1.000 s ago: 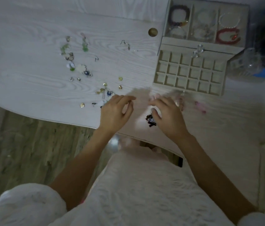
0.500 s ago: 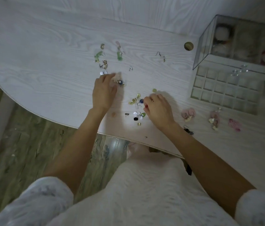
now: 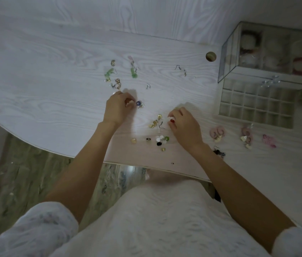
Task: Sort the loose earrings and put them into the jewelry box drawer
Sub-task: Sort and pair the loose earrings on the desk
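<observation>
Still scattered on the pale wood-grain table [image 3: 53,75], the loose earrings [image 3: 154,123] lay left of the open gridded jewelry box drawer [image 3: 256,106]. The right hand [image 3: 183,125] pinched a small red piece and the left hand [image 3: 116,106] curled at something unclear; tiny studs could slip, roll off the edge, or get mismatched.

Loose earrings [image 3: 155,123] lie on the table [image 3: 53,80] between both hands; the drawer [image 3: 256,106] sits right of the right hand [image 3: 183,125].
</observation>
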